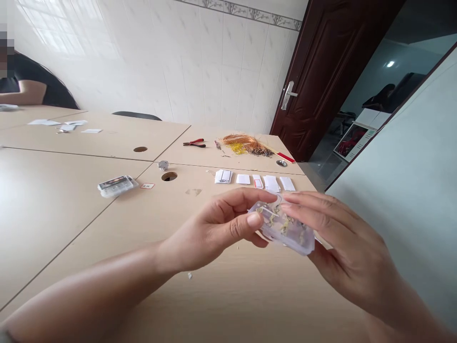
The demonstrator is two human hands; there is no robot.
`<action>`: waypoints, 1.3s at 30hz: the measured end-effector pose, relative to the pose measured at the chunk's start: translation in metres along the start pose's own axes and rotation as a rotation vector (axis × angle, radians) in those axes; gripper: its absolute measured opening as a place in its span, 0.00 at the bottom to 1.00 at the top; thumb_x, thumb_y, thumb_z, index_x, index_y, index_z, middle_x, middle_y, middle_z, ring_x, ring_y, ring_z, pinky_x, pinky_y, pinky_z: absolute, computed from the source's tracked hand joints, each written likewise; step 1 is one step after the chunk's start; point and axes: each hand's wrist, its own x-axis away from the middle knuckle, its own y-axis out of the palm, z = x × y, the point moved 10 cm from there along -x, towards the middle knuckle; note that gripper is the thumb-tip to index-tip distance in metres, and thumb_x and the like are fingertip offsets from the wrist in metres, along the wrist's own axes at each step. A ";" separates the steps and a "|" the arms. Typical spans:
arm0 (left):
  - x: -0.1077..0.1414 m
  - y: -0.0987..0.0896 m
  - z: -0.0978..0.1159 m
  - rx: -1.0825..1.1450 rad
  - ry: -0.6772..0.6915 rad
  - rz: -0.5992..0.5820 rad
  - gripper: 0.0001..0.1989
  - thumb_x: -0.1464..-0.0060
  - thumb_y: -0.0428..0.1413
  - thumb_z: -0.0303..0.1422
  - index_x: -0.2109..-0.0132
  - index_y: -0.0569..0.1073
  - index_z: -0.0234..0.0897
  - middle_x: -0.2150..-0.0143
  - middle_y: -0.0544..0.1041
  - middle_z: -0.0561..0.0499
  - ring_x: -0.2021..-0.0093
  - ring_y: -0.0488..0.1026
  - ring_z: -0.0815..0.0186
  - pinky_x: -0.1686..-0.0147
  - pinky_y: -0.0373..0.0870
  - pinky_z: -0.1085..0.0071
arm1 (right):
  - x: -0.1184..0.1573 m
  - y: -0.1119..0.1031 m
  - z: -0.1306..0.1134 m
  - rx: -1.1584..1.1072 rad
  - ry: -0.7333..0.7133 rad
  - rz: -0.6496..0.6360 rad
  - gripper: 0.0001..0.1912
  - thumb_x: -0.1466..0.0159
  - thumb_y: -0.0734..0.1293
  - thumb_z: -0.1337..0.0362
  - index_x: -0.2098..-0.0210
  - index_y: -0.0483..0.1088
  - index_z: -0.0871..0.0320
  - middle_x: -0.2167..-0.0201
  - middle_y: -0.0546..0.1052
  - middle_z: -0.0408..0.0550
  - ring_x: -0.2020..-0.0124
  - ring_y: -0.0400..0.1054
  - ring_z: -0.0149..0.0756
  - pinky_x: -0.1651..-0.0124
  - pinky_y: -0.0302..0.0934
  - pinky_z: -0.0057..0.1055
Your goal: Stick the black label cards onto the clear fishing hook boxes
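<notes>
A small clear plastic box is held above the table, tilted down to the right. Through its plastic show several small yellowish and dark metal pieces, too small to name surely. My left hand grips the box's left end, thumb on top and fingers behind and below. My right hand is closed about the right end, its fingers over the far edge and its thumb hidden underneath. Beyond the box lie stacks of small white cards, some with black or red borders.
Another clear box stands left on the table, near a cable hole. Red-and-black pliers and a heap of copper-coloured and yellow strands lie farther back. A person in dark clothing sits far left.
</notes>
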 end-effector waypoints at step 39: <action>0.006 0.010 0.018 -0.541 0.108 -0.060 0.06 0.37 0.58 0.33 0.63 0.74 0.35 0.71 0.72 0.55 0.71 0.67 0.71 0.72 0.66 0.76 | 0.017 0.046 0.040 -0.531 0.511 -0.402 0.18 0.30 0.63 0.46 0.66 0.68 0.52 0.72 0.73 0.39 0.72 0.68 0.30 0.72 0.63 0.26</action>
